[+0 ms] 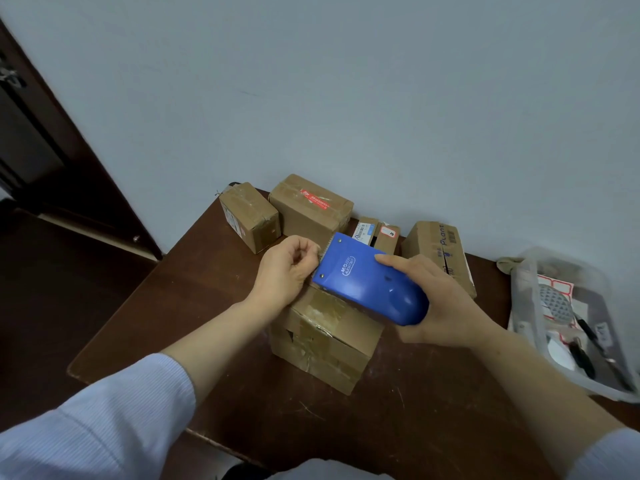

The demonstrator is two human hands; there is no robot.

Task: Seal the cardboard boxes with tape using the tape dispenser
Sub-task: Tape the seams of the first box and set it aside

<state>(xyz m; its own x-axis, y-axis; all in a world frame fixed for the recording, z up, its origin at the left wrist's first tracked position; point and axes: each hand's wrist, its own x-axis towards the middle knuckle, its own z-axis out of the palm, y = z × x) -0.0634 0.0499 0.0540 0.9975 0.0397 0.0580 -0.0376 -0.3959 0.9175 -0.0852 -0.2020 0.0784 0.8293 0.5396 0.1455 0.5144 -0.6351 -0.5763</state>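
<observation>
My right hand (441, 308) grips the blue tape dispenser (367, 282) by its rounded back end, thumb over the top and the other fingers wrapped beneath. I hold it tilted just above the nearest cardboard box (325, 344), toothed edge pointing away from me. My left hand (285, 270) is at that edge, its fingers (311, 249) curled and pinched together – whether tape sits between them I cannot tell. The box stands on the brown bench (194, 306), its top crossed with shiny tape. Further back are a small box (249, 218), a box with a red label (311, 207) and a box printed "Plant" (438, 251) – all near the wall. A clear plastic tub (519, 306) sits at the right.
</observation>
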